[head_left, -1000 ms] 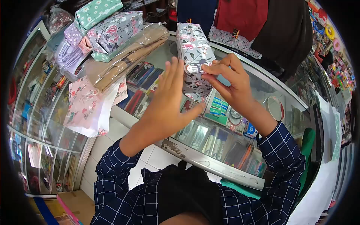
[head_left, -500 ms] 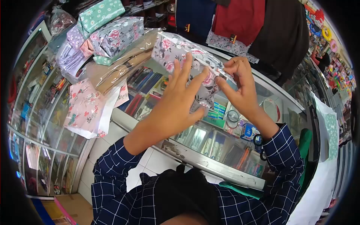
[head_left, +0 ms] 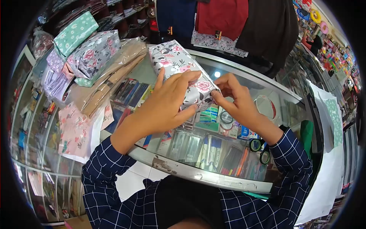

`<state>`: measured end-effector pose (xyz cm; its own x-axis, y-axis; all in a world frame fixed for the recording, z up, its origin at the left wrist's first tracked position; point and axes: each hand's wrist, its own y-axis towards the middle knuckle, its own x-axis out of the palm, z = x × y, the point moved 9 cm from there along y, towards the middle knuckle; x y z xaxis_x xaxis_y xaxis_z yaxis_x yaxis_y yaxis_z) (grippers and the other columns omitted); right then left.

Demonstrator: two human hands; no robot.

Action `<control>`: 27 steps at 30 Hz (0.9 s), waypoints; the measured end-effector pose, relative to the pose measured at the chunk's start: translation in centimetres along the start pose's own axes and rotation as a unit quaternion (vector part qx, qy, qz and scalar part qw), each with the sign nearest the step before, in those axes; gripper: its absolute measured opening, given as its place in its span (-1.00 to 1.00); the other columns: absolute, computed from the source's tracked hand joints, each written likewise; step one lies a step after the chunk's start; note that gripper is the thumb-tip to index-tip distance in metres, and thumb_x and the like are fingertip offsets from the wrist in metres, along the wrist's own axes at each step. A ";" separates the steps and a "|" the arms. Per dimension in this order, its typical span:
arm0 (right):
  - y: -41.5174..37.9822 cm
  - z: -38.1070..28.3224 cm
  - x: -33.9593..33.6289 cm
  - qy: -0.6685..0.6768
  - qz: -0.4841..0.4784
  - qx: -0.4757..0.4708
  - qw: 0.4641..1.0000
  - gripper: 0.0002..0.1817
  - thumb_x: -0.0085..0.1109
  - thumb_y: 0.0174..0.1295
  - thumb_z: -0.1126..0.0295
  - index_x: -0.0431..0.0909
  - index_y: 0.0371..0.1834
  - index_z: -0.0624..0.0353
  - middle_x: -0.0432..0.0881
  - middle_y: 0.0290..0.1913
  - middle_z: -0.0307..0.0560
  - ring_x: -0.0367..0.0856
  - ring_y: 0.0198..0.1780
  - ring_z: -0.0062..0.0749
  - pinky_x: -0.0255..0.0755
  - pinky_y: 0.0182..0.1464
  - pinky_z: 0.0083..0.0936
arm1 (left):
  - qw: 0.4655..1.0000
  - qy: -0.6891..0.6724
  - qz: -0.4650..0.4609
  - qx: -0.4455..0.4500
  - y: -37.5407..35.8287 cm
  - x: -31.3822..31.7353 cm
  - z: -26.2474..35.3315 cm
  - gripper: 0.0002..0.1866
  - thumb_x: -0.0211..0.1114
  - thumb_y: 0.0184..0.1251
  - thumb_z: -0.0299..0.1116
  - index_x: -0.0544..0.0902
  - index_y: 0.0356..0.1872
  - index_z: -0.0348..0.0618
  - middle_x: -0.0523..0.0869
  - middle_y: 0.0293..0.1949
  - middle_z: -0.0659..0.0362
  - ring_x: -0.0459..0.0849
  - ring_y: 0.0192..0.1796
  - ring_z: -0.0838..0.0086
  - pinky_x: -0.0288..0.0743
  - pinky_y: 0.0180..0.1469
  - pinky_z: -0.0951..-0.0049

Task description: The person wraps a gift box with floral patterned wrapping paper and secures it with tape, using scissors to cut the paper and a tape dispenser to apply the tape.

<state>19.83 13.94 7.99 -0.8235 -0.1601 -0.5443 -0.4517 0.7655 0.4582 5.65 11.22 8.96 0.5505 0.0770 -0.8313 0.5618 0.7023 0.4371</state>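
Note:
A box wrapped in grey floral paper (head_left: 173,57) lies tilted over the glass counter. My left hand (head_left: 164,99) rests across its top with the fingers spread. At the package's right end, my right hand (head_left: 238,101) pinches the edge of the floral paper between thumb and bent fingers. Black-handled scissors (head_left: 260,147) lie on the glass near my right wrist. A roll of clear tape (head_left: 227,117) is between the package and the scissors, beside a blue box (head_left: 247,132).
Wrapped packages (head_left: 89,55) are stacked at the left beside plastic-covered brown goods (head_left: 108,82). Pink floral paper (head_left: 78,129) hangs at the counter's left edge. Dark and red cloths (head_left: 223,17) hang behind. White sheets (head_left: 324,179) lie at the right.
The view has shifted, and the scissors show more fully. The package appears turned and lower, showing more of its top. My left hand still lies on it and my right hand remains at its end.

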 end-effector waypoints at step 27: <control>-7.2 0.7 -8.1 -0.298 -0.227 0.095 0.923 -0.86 0.26 0.14 0.52 0.50 -0.31 0.31 0.57 -0.25 0.04 0.57 -0.22 -0.13 0.43 -0.12 -0.35 | 0.993 0.005 0.119 0.018 -1.0 -3.6 3.0 -0.67 0.09 0.37 -0.21 0.60 0.07 -0.01 0.46 0.31 0.13 0.15 0.50 0.13 -0.41 0.48 -0.14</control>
<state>29.98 10.20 8.58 -0.2047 -0.1630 -0.9651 -0.5890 0.8081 -0.0116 4.97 8.17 12.50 0.6637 0.2454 -0.7066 0.4390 0.6371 0.6335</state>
